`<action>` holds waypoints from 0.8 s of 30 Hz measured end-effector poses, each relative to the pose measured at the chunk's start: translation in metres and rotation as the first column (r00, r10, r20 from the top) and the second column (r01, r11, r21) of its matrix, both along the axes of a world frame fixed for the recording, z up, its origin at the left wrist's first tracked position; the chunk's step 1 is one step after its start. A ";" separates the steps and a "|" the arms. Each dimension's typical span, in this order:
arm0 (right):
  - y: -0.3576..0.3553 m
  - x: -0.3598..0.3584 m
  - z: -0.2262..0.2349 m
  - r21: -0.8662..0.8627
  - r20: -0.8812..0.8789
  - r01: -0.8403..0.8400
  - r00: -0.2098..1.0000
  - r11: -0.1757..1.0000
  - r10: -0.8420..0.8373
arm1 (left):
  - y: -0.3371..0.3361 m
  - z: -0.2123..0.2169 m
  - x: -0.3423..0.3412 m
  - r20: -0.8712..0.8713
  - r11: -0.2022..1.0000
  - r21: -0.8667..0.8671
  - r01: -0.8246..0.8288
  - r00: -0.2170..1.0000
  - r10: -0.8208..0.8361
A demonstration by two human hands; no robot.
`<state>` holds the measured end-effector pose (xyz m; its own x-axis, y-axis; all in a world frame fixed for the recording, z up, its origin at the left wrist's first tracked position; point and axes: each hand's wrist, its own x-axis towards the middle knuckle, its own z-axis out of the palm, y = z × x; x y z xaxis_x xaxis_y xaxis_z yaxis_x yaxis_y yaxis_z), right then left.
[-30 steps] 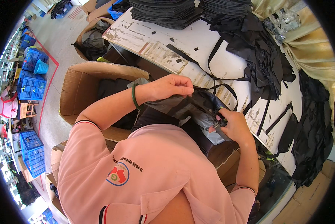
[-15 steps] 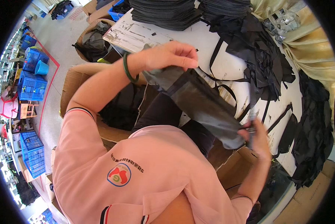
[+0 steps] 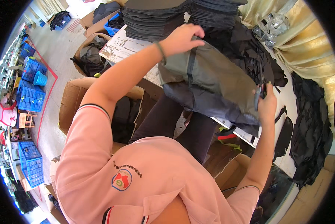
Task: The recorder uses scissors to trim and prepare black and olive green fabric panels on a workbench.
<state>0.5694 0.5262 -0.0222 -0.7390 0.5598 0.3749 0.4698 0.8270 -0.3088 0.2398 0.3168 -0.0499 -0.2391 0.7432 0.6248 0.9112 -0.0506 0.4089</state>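
A dark grey-green sewn fabric piece [image 3: 216, 74], with a black strap band across it, is spread between my hands above my lap and the table edge. My left hand [image 3: 182, 39] pinches its upper left edge, the thumb on the near side. At its right end my right hand [image 3: 267, 104] is closed round what look like small dark scissors [image 3: 257, 98], partly hidden by the fingers. Whether that hand also grips the fabric's edge, I cannot tell. The piece's lower side hangs down over the front edge of the white table [image 3: 119, 46].
Tall stacks of black sheets [image 3: 150, 18] stand at the table's back. Loose black fabric pieces [image 3: 246, 48] lie right of them, and more hang over the right edge [image 3: 311, 130]. Cardboard boxes [image 3: 74, 104] stand left of my legs. Blue crates [image 3: 31, 95] line the far left.
Both hands have risen, moving away from my body and to the right. The fabric piece, earlier drawn narrow and slanting, is now opened out wider over the table.
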 end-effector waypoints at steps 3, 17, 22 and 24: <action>-0.022 0.039 -0.029 -0.169 0.025 -0.027 0.999 0.985 0.032 | -0.048 -0.016 0.038 0.053 0.992 -0.122 0.041 0.998 -0.035; 0.012 0.091 -0.139 -0.295 0.051 0.148 0.989 0.944 -0.140 | -0.100 -0.117 0.076 -0.017 0.888 -0.430 -0.159 0.986 0.168; 0.013 0.090 -0.156 -0.295 0.002 0.103 0.994 0.950 -0.107 | -0.103 -0.120 0.079 0.001 0.924 -0.347 -0.159 0.985 0.170; 0.010 0.085 -0.156 -0.284 0.012 0.131 0.991 0.950 -0.133 | -0.105 -0.122 0.078 0.003 0.930 -0.327 -0.166 0.984 0.176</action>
<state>0.6539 0.5359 -0.1783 -0.6495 0.7358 0.1917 0.5656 0.6361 -0.5249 0.3176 0.2121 -0.1721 -0.3964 0.8501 0.3466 0.8804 0.2451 0.4059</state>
